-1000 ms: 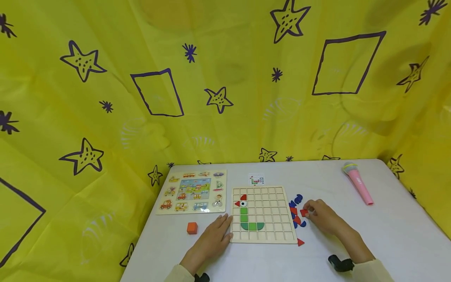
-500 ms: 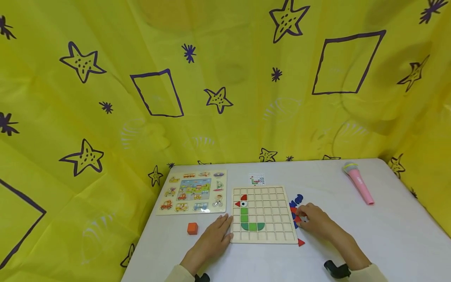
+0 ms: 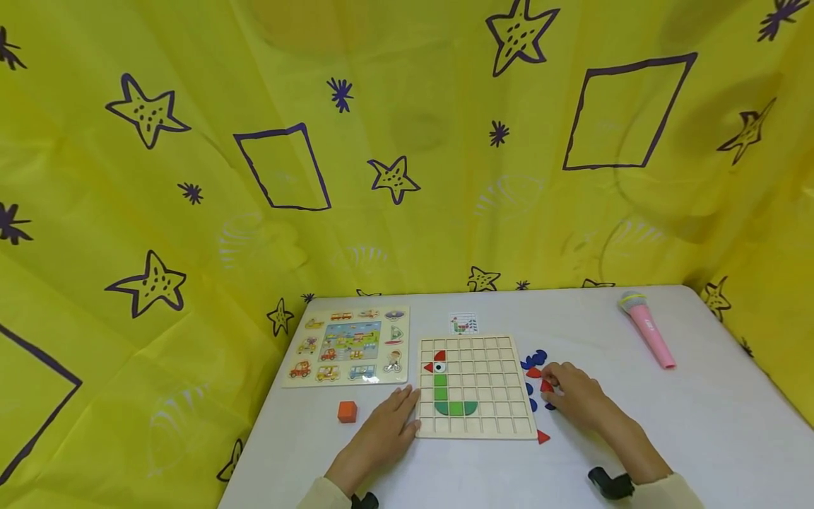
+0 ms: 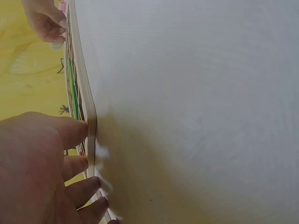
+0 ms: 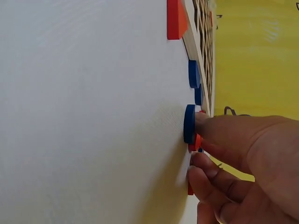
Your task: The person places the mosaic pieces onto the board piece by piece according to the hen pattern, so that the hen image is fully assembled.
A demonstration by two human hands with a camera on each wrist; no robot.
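My left hand (image 3: 386, 429) rests on the table with its fingers extended against the left edge of the wooden grid board (image 3: 502, 425). In the left wrist view, the thumb and fingertips touch the board's side. The grid bears a bird-like figure of red, white and green pieces (image 3: 441, 387). Right of the board, my right hand (image 3: 581, 397) has its thumb and curled fingers either side of a red piece (image 3: 547, 386), whose exact shape is partly hidden. A blue piece (image 5: 189, 123) stands by the thumb in the right wrist view. Another red piece (image 3: 533, 372) lies by the fingertips.
Several blue pieces (image 3: 538, 358) lie beyond the right hand; a red triangle (image 3: 543, 437) sits at the board's near right corner. Around are a picture card (image 3: 463, 324), a vehicle puzzle (image 3: 289, 379), an orange cube (image 3: 347, 411) and a pink microphone (image 3: 653, 336).
The right hand let go of a red piece, moved left into the pile, then drew back slightly right. The red and blue pieces are spread differently. The left hand has stayed put.
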